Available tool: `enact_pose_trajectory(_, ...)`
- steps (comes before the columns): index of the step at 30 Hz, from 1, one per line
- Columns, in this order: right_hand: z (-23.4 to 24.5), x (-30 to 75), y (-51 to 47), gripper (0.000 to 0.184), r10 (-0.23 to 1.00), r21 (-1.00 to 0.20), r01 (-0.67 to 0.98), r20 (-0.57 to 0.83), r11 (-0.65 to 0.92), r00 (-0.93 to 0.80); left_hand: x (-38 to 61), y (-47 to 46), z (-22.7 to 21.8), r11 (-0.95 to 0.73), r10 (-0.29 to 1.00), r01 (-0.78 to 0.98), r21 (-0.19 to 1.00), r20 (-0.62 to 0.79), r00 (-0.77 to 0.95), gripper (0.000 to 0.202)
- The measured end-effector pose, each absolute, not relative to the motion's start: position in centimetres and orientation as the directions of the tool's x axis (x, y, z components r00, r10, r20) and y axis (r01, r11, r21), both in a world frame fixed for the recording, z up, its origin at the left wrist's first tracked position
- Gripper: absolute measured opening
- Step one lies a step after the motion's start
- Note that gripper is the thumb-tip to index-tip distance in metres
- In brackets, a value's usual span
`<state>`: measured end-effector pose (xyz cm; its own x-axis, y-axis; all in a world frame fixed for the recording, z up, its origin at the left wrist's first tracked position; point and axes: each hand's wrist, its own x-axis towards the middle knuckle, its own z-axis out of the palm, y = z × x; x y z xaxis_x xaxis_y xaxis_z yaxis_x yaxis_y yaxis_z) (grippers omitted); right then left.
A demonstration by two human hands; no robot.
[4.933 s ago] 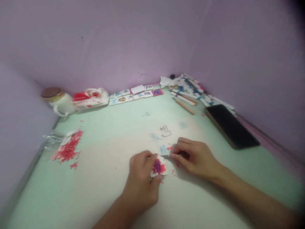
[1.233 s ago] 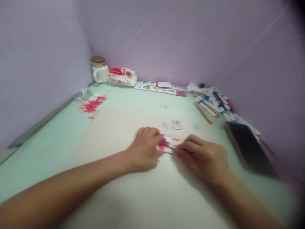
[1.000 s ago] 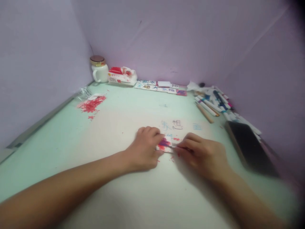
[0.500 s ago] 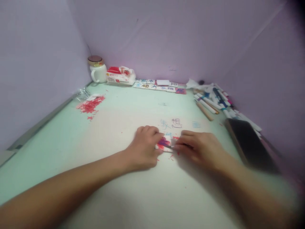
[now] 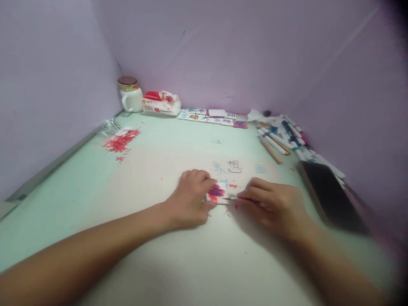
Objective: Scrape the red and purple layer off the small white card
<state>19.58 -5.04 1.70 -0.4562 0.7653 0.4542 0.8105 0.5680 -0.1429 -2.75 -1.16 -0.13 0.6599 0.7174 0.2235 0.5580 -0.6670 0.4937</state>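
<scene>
On the pale tabletop [image 5: 178, 263] lies a small white tile [image 5: 219, 186] coloured red and purple. My left hand [image 5: 193, 197] grips its left side between thumb and fingers, pressing it to the table. My right hand [image 5: 270, 204] is closed round a thin carving knife [image 5: 232, 198], most of its handle hidden by the fingers. The knife's narrow metal tip points left at the tile's right edge. Red shavings [image 5: 233, 185] lie round the tile. Just beyond it, characters [image 5: 233, 166] are drawn on the table in dark and blue ink.
A heap of red shavings [image 5: 121, 141] lies at the left. Along the back stand a white mug [image 5: 133, 100], a wipes packet [image 5: 161, 103] and lettered tiles [image 5: 210, 119]. Several markers [image 5: 274, 142] and a dark phone [image 5: 331, 195] lie at the right.
My right hand has drawn slightly right and back from the tile with the knife, so more of the tile and blade shows. My left hand stays on the tile.
</scene>
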Motion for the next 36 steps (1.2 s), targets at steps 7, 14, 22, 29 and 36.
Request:
enact_pose_trajectory(7,1.4,19.36,-4.96,0.025,0.754,-0.081,0.836,0.485,0.543,-0.443,-2.68,-1.18,-0.08,-0.663,0.719,0.562,0.494,0.213,0.661,0.032)
enact_pose_trajectory(14,1.32,19.11,-5.12,0.025,0.742,-0.014,0.853,0.499,0.523,-0.447,-2.66,-1.17,0.07,-0.665,0.717,0.563,0.491,0.21,0.665,0.03)
enact_pose_trajectory(22,1.14,18.73,-4.49,0.03,0.758,-0.018,0.853,0.469,0.521,-0.453,-2.6,-1.14,0.25,-0.669,0.709,0.561,0.487,0.193,0.678,0.028)
enact_pose_trajectory(29,1.69,19.07,-4.28,0.028,0.783,-0.045,0.845,0.404,0.533,-0.473,-2.68,-1.13,0.12,-0.675,0.71,0.566,0.473,0.206,0.673,0.029)
enact_pose_trajectory(36,1.72,19.15,-4.35,0.025,0.812,-0.116,0.846,0.377,0.52,-0.446,-2.63,-1.15,0.06,-0.678,0.71,0.564,0.471,0.221,0.669,0.029)
